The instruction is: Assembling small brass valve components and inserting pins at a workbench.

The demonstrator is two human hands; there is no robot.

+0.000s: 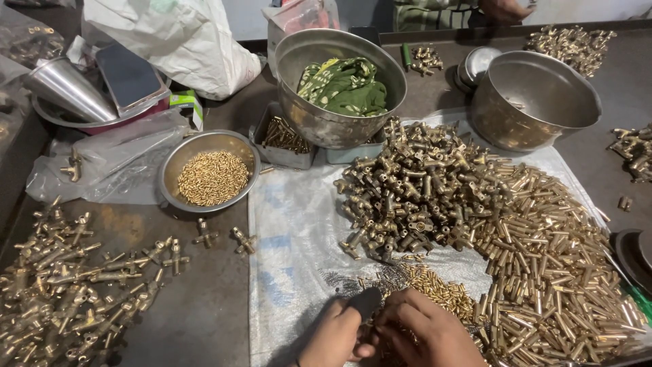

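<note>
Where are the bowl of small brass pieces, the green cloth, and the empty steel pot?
bowl of small brass pieces [178, 155], head view, left rim.
green cloth [343, 85], head view, folded middle.
empty steel pot [543, 92], head view, bare inside.

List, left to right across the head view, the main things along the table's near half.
Pile of assembled brass tee fittings → left hand → right hand → small brass pins → heap of brass tubes.

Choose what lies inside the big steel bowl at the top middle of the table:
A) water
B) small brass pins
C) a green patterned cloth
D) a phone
C: the big steel bowl holds a folded green patterned cloth; the small brass pins fill a smaller bowl to its left.
</note>
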